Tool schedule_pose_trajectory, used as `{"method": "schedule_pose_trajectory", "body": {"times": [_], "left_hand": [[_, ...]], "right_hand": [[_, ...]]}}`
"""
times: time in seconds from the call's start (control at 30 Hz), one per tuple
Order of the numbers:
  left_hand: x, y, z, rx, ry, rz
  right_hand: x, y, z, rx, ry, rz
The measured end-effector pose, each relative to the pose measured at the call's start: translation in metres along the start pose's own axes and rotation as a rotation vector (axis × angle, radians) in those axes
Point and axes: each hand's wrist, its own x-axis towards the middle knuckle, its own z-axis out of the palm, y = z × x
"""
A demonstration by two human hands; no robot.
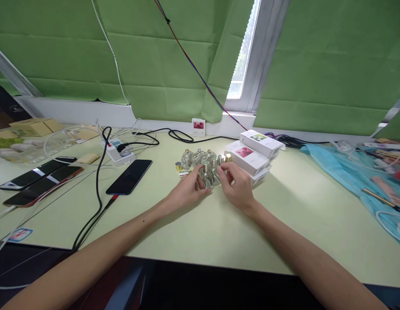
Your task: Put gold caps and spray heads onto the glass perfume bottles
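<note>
Small clear glass perfume bottles stand in a cluster on the pale table, some with bare gold neck rings, such as the back-left bottle (186,159). My left hand (191,186) has its thumb and fingers round the front perfume bottle (206,177), which stands upright. Close to its right side is my right hand (236,183), fingers curled and pressed together; whatever they hold, if anything, is hidden. Shiny caps stand just behind that hand, including a gold cap (228,158). Another gold cap (178,166) sits left of the bottles.
White boxes (248,158) with pictures are stacked at the right behind my right hand. A black phone (129,177), a power strip (118,151) and black cables lie to the left. Blue plastic sheeting (335,165) with loose items covers the right end of the table.
</note>
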Motion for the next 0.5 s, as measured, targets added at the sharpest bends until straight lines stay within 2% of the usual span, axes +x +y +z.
{"method": "schedule_pose_trajectory", "body": {"times": [0.3,0.5], "left_hand": [[-0.0016,-0.0103,0.0017,-0.005,-0.045,0.056],[-0.0033,-0.0058,0.0006,-0.013,-0.065,-0.002]], "right_hand": [[-0.0012,-0.0008,0.0008,0.036,-0.027,-0.032],[-0.0028,0.0018,0.0034,0.068,-0.038,-0.064]]}}
